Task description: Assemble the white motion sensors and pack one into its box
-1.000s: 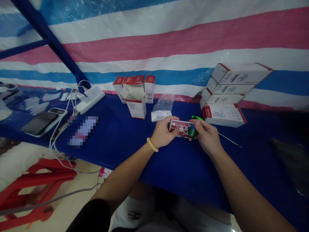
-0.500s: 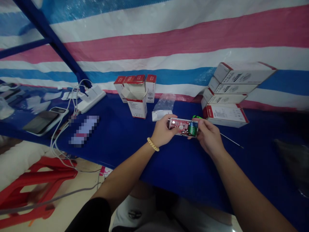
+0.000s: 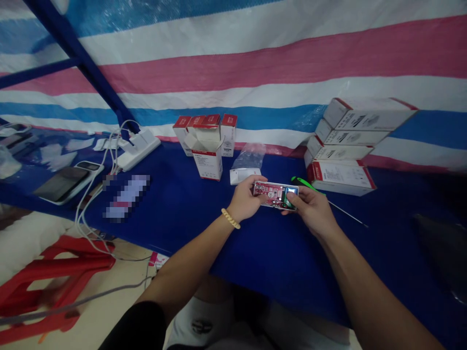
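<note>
Between my two hands, above the blue table, is a small white-cased device with a red circuit board [image 3: 270, 193] facing up. My left hand [image 3: 245, 198] is closed on its left end, the thumb lying on the board. At the right end, my right hand [image 3: 314, 206] grips the case, with its thumb on a green and blue battery-like part [image 3: 291, 190]. A screwdriver [image 3: 339, 206] with a green handle lies on the table just behind my right hand. Beyond my left hand rest a white cover-like piece [image 3: 243, 175] and a clear plastic bag [image 3: 251, 155].
An open red-and-white box [image 3: 207, 163] stands before several similar boxes. More boxes [image 3: 343, 175] are stacked at back right. To the left are a power strip [image 3: 138, 150], white cables, a blurred-out phone-like item [image 3: 127, 198] and a white device [image 3: 71, 182]. A red stool [image 3: 62, 265] stands below.
My right thumb has moved left, from the device's right edge onto the green and blue part. More of the screwdriver's green handle now shows. My left hand keeps its hold.
</note>
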Demonstrator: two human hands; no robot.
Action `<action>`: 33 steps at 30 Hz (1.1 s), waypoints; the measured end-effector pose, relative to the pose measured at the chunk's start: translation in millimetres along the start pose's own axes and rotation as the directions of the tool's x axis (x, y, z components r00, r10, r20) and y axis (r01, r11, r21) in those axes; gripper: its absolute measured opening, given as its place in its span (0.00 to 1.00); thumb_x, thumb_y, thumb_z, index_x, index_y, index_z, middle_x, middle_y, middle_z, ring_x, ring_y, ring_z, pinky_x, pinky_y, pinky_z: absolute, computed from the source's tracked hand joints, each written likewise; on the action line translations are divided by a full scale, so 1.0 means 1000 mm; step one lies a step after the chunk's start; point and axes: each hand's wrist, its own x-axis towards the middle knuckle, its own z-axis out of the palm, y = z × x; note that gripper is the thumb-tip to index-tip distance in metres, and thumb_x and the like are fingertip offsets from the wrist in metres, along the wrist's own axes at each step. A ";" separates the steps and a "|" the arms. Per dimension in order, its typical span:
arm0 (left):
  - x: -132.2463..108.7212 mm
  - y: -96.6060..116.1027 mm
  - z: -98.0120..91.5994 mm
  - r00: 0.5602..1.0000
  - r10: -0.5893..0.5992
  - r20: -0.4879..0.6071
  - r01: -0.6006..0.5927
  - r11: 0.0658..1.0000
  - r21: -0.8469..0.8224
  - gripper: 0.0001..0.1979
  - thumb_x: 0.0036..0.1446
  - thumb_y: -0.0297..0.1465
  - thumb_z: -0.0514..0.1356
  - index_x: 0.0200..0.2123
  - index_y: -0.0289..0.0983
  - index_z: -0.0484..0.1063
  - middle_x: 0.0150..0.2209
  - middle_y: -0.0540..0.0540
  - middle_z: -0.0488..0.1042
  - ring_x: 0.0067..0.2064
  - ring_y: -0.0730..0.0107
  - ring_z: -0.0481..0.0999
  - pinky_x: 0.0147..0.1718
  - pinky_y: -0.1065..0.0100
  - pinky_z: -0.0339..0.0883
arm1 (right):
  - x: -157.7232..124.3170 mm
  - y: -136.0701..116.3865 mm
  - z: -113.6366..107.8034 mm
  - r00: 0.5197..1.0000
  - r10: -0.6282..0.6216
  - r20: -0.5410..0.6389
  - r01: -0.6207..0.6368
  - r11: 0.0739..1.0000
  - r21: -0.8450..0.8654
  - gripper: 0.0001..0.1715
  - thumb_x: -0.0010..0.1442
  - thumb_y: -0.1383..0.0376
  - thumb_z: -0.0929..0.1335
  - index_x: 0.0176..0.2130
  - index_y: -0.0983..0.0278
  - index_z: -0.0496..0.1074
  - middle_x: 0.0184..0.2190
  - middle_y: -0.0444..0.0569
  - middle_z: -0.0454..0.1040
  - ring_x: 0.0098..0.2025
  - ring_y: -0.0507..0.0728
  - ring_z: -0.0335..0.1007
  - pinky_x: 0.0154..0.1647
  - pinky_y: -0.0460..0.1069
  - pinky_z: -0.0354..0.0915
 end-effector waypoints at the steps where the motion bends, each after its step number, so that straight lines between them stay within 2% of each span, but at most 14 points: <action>1: 0.000 0.000 -0.001 1.000 -0.012 0.005 0.012 1.000 -0.015 0.19 0.43 0.15 0.63 0.40 0.35 0.70 0.31 0.51 0.72 0.32 0.74 0.72 0.34 0.69 0.68 | 0.000 0.000 0.000 1.000 0.002 0.008 -0.002 1.000 0.014 0.26 0.44 0.51 0.77 0.36 0.65 0.72 0.29 0.48 0.75 0.28 0.54 0.72 0.24 0.49 0.74; 6: 0.003 0.003 -0.006 0.998 -0.025 0.054 0.030 0.995 -0.097 0.21 0.42 0.16 0.63 0.41 0.36 0.69 0.32 0.52 0.72 0.33 0.75 0.73 0.37 0.68 0.69 | -0.002 -0.002 0.000 0.998 -0.044 0.040 0.042 0.998 0.044 0.31 0.41 0.57 0.79 0.42 0.63 0.70 0.33 0.47 0.76 0.32 0.54 0.74 0.28 0.51 0.77; 10: 0.003 0.004 -0.008 0.992 0.000 0.124 0.013 0.994 -0.104 0.23 0.41 0.15 0.63 0.42 0.37 0.69 0.35 0.51 0.73 0.34 0.74 0.73 0.37 0.68 0.70 | -0.002 -0.002 -0.002 0.998 -0.057 0.021 0.057 0.998 0.017 0.32 0.39 0.56 0.80 0.42 0.62 0.69 0.32 0.47 0.76 0.33 0.57 0.75 0.31 0.55 0.78; 13: 0.003 0.005 -0.008 0.991 0.009 0.136 0.004 0.996 -0.092 0.26 0.39 0.14 0.62 0.43 0.37 0.68 0.35 0.51 0.73 0.33 0.75 0.73 0.35 0.70 0.69 | -0.002 -0.002 -0.001 0.999 -0.046 0.013 0.046 0.999 0.013 0.33 0.38 0.54 0.80 0.41 0.62 0.70 0.33 0.48 0.76 0.33 0.58 0.76 0.32 0.56 0.78; 17: 0.004 0.007 -0.009 0.995 -0.070 0.075 0.073 0.996 -0.048 0.25 0.36 0.14 0.63 0.41 0.35 0.69 0.32 0.53 0.72 0.31 0.76 0.72 0.34 0.71 0.68 | -0.003 -0.004 0.002 0.998 0.045 0.048 -0.045 0.999 0.002 0.32 0.40 0.52 0.79 0.40 0.64 0.70 0.30 0.48 0.76 0.27 0.56 0.75 0.26 0.51 0.76; 20: 0.004 0.009 -0.011 0.995 -0.093 0.040 0.092 0.996 0.017 0.23 0.39 0.17 0.63 0.41 0.35 0.69 0.32 0.51 0.72 0.32 0.73 0.72 0.35 0.67 0.70 | -0.004 -0.007 0.003 0.991 0.084 0.104 -0.084 0.996 -0.009 0.31 0.43 0.52 0.78 0.40 0.65 0.69 0.26 0.48 0.75 0.22 0.55 0.72 0.19 0.48 0.71; 21: 0.003 0.010 -0.013 0.998 -0.055 0.040 0.052 0.996 0.066 0.22 0.40 0.19 0.63 0.42 0.35 0.70 0.34 0.50 0.73 0.34 0.70 0.73 0.37 0.64 0.71 | -0.005 -0.007 0.003 0.990 0.086 0.113 -0.086 0.996 -0.002 0.31 0.43 0.52 0.78 0.40 0.66 0.69 0.25 0.47 0.74 0.21 0.54 0.72 0.18 0.47 0.70; 23: 0.000 0.012 -0.015 0.993 0.115 0.041 -0.121 0.963 0.242 0.21 0.42 0.23 0.65 0.43 0.36 0.71 0.43 0.44 0.73 0.44 0.62 0.74 0.45 0.56 0.70 | -0.006 -0.009 0.002 0.989 0.087 0.119 -0.090 0.996 0.018 0.30 0.44 0.52 0.77 0.40 0.66 0.69 0.23 0.47 0.73 0.20 0.54 0.71 0.16 0.47 0.68; 24: -0.001 0.013 -0.016 0.973 0.225 0.053 -0.229 0.903 0.363 0.23 0.41 0.26 0.68 0.44 0.36 0.71 0.48 0.41 0.71 0.50 0.57 0.72 0.51 0.52 0.67 | -0.006 -0.009 0.001 0.989 0.088 0.121 -0.091 0.995 0.027 0.30 0.44 0.52 0.77 0.40 0.67 0.69 0.23 0.46 0.73 0.20 0.54 0.70 0.16 0.47 0.67; 26: -0.004 0.015 -0.018 0.906 0.395 0.155 -0.410 0.719 0.561 0.30 0.37 0.34 0.73 0.47 0.37 0.72 0.53 0.39 0.68 0.57 0.50 0.66 0.58 0.47 0.59 | -0.005 -0.008 0.001 0.988 0.086 0.131 -0.091 0.995 0.032 0.30 0.44 0.52 0.77 0.40 0.67 0.70 0.23 0.46 0.72 0.19 0.54 0.69 0.15 0.47 0.65; 28: -0.005 0.015 -0.018 0.857 0.417 0.304 -0.509 0.585 0.631 0.36 0.35 0.41 0.74 0.50 0.37 0.71 0.52 0.40 0.69 0.55 0.50 0.68 0.57 0.48 0.59 | -0.002 -0.006 0.003 0.988 0.074 0.136 -0.077 0.997 0.016 0.30 0.45 0.52 0.76 0.42 0.67 0.70 0.23 0.46 0.72 0.19 0.53 0.69 0.15 0.47 0.65; 30: -0.006 0.012 -0.018 0.833 0.377 0.404 -0.553 0.539 0.636 0.35 0.39 0.41 0.72 0.51 0.35 0.70 0.48 0.41 0.72 0.50 0.54 0.72 0.53 0.52 0.65 | -0.001 -0.006 0.002 0.989 0.056 0.136 -0.047 0.997 -0.068 0.33 0.47 0.49 0.75 0.45 0.67 0.70 0.23 0.47 0.73 0.20 0.54 0.69 0.15 0.48 0.64; 32: -0.005 0.008 -0.019 0.828 0.358 0.431 -0.560 0.518 0.646 0.32 0.42 0.39 0.70 0.51 0.34 0.70 0.47 0.41 0.72 0.48 0.57 0.73 0.50 0.56 0.68 | -0.005 -0.009 -0.006 0.994 -0.003 0.106 0.031 0.962 -0.270 0.35 0.48 0.47 0.74 0.47 0.66 0.71 0.27 0.50 0.76 0.23 0.56 0.71 0.17 0.49 0.66; 33: -0.005 0.006 -0.020 0.827 0.355 0.435 -0.561 0.512 0.650 0.32 0.42 0.39 0.70 0.51 0.34 0.70 0.47 0.41 0.72 0.48 0.57 0.73 0.49 0.57 0.69 | -0.011 -0.012 -0.014 0.996 -0.059 0.067 0.082 0.909 -0.409 0.34 0.49 0.46 0.73 0.48 0.64 0.72 0.30 0.52 0.77 0.25 0.57 0.73 0.19 0.50 0.68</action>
